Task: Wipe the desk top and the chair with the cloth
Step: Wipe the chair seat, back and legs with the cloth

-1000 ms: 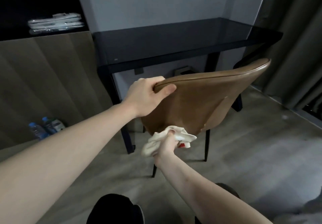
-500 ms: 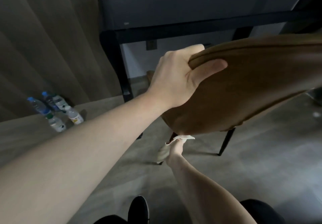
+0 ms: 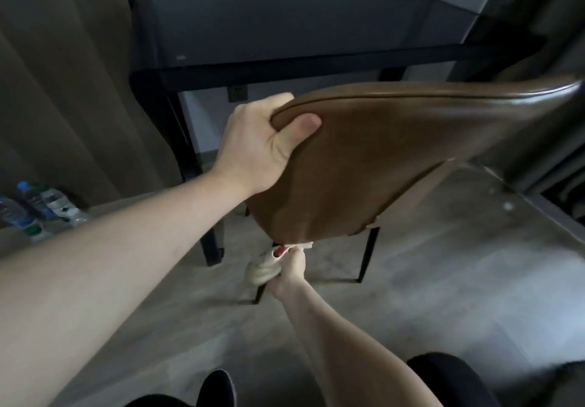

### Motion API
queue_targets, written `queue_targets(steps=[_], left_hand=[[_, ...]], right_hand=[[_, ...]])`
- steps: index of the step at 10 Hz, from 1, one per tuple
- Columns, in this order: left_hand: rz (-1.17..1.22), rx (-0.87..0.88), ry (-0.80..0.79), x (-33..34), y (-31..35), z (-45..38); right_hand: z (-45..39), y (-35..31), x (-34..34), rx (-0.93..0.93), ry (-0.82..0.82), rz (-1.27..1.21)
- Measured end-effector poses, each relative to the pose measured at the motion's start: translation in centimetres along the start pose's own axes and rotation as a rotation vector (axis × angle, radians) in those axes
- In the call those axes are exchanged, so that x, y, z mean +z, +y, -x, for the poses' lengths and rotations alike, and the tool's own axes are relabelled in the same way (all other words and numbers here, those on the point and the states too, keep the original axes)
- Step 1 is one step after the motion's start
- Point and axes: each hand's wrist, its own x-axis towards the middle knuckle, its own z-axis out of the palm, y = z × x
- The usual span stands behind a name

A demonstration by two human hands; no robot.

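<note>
1. Left hand — fingers over the top edge of the brown chair backrest, thumb pressed on its rear face.
2. Right hand — clasps the bunched pale cloth just below the backrest's lower edge.
3. Black desk stands behind the chair.
4. Water bottles on the floor, far left.
</note>
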Motion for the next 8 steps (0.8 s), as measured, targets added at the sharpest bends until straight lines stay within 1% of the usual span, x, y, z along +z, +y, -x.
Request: queue_targets(steps=[1, 2, 3, 4, 5, 6, 7, 8], left_hand=[[-0.009, -0.020, -0.002, -0.2, 0.6, 0.5], [0.014, -0.012, 0.005, -0.3, 0.5, 1.1], [0.047, 0.002, 0.004, -0.1, 0.0, 0.9], [0.062, 0.029, 0.032, 0.3, -1.0, 0.6], [0.079, 0.059, 0.068, 0.6, -1.5, 0.4], [0.082, 0.072, 0.123, 1.0, -1.9, 0.2], [0.096, 0.062, 0.109, 1.1, -2.0, -0.1], [0.130, 0.047, 0.065, 0.6, -2.0, -0.4]], right_hand=[[2.2, -0.3, -1.2, -0.012, -0.065, -0.037], [2.2, 0.5, -1.3, -0.011, -0.066, -0.027], [-1.0, 2.2, -0.3, -0.055, 0.005, 0.084], [-4.5, 4.5, 0.5, -0.055, 0.011, 0.144], [-6.7, 6.8, -0.5, 0.039, 0.009, 0.210], [-7.9, 7.5, -0.1, 0.139, -0.012, 0.146], [-9.5, 8.2, 0.0, 0.018, 0.060, 0.105], [-12.1, 8.0, -1.3, 0.070, 0.058, 0.072]])
